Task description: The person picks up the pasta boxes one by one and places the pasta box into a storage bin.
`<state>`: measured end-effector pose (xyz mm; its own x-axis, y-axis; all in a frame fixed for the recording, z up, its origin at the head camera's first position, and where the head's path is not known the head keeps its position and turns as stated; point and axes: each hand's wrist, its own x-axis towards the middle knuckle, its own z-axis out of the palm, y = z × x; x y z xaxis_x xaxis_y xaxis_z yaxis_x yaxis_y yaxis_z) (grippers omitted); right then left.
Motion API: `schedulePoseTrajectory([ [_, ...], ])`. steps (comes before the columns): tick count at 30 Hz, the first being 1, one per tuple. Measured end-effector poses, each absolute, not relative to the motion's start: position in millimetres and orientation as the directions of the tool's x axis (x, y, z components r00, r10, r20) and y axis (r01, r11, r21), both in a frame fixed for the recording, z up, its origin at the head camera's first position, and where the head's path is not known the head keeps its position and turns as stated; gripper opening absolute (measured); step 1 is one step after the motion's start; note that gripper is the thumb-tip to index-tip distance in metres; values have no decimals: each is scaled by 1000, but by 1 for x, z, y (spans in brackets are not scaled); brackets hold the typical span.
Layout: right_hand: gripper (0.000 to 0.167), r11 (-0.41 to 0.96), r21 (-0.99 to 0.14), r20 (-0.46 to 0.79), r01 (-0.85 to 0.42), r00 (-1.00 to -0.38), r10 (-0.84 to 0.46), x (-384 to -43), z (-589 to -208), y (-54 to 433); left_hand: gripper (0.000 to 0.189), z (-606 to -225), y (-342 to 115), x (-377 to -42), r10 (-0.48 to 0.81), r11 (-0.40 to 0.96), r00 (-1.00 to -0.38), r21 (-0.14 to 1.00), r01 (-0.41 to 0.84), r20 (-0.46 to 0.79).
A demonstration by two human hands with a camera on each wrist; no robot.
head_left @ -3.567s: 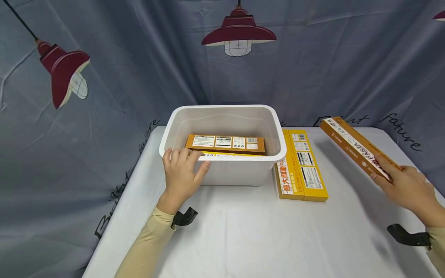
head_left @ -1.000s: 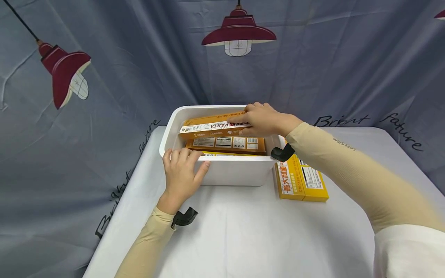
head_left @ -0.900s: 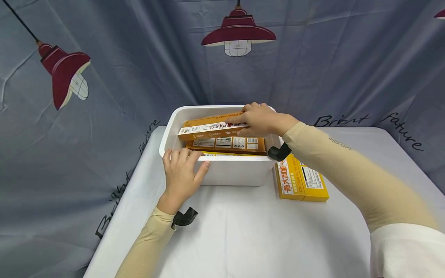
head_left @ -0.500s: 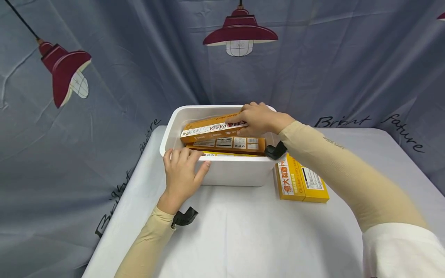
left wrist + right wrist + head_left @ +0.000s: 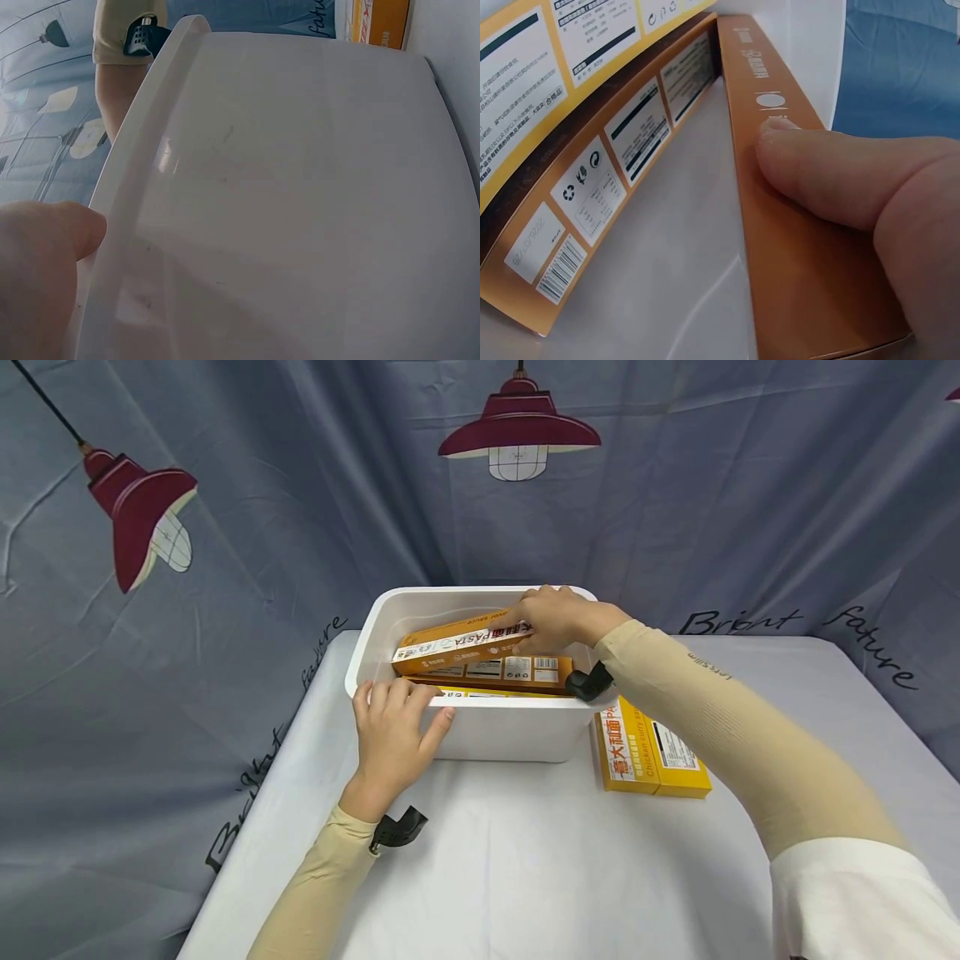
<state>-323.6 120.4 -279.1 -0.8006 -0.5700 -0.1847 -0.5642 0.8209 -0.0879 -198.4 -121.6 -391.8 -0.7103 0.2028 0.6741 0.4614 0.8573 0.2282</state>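
Now lower: long orange cardboard box (image 5: 453,645) pinched by right hand (image 5: 561,613), seemingly unseated; left hand (image 5: 393,735) grips white plastic tub (image 5: 513,732).

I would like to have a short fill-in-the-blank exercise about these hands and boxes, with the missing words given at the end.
1. On the white strip of the orange box that the right hand holds, the word in capital Latin letters is ____.
2. The hand on the near rim of the bin is the person's ____ one.
3. The yellow boxes lie on the table, to the ____ of the bin as the person sees it.

Missing words: PASTA; left; right.
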Motion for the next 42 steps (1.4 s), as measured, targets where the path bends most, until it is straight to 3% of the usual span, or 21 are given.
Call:
schedulePoseTrajectory([
  [10,59,840,-100,-233,-533,-808,-540,-325,-280,119,37,-392,-122,-199,202,856,-716,235,461,668],
  [21,57,850,-105,-185,-516,-830,-527,-327,-281,118,36,-391,-122,-197,203,853,-711,235,466,674],
  [32,58,860,-126,-214,-494,-833,-510,-324,-278,119,37,-391,-119,-197,209,850,-709,233,472,674],
  [42,60,879,-95,-227,-468,-849,-477,-314,-249,137,38,-390,-120,-194,200,850,-717,245,466,668],
])
